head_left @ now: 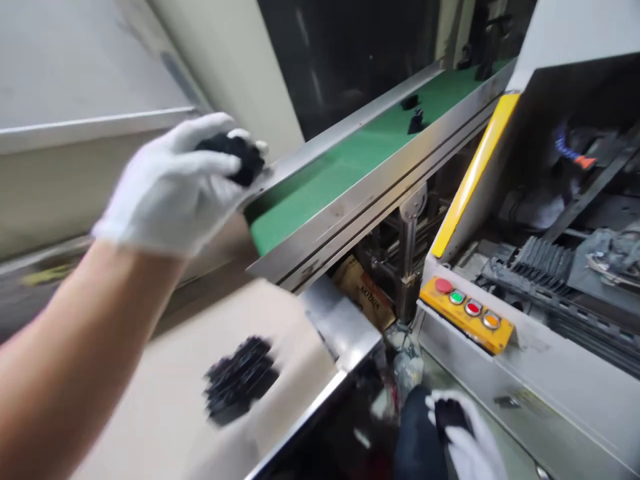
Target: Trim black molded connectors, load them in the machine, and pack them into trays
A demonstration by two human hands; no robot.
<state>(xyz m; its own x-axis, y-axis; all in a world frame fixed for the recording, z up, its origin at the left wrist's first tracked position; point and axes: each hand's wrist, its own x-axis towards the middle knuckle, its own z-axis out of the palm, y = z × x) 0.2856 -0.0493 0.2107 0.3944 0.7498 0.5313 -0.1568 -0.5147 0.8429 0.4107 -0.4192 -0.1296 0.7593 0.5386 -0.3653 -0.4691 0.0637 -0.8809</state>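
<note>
My left hand, in a white glove, is wrapped round a black part near the low end of the green conveyor belt. At the bottom right, my right hand, also gloved in white, has its fingers closed on another dark part, beside a dark trouser leg. A stack of black parts lies on the pale table surface, below my left hand. Two black pieces rest farther up the belt.
To the right stands a machine with a yellow edge strip and a yellow button box. A brown sack lies under the conveyor. The table's metal edge runs diagonally between my hands.
</note>
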